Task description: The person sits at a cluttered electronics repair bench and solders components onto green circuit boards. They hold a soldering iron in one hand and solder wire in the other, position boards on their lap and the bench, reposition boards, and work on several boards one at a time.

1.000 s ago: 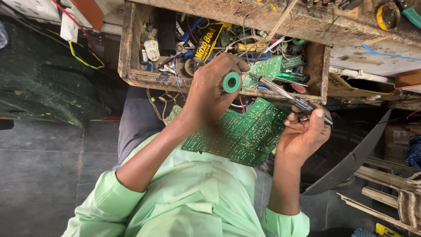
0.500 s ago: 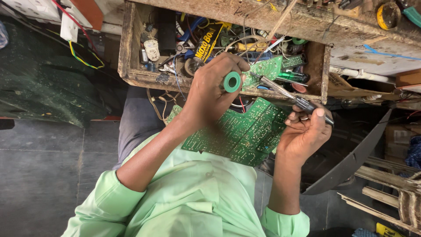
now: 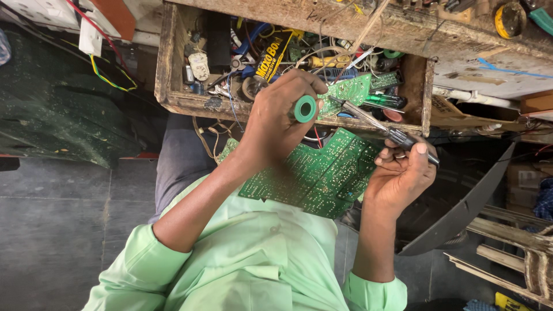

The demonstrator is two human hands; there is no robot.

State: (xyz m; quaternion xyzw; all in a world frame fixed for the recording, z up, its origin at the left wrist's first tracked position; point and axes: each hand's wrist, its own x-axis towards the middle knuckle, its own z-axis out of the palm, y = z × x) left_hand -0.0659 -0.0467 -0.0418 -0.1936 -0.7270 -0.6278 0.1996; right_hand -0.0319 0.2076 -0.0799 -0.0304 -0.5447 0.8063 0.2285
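Green circuit boards fill the middle of the frame as a person in a pale green shirt works over an open wooden drawer (image 3: pixel 173 86) crammed with wires, tools and spare parts. The left hand (image 3: pixel 276 118) is curled shut around a small green spool (image 3: pixel 305 109), likely solder, held at about 11 o'clock from the right hand (image 3: pixel 403 170), which pinches a soldering iron (image 3: pixel 374 124) like a pen. Its tip rests at a small circuit board (image 3: pixel 351 89) propped on the drawer's front edge. A larger circuit board (image 3: pixel 317 178), solder side up and dense with joints, lies on the lap at 6 o'clock from the spool. Work looks to be mid-joint; how many joints remain cannot be told.
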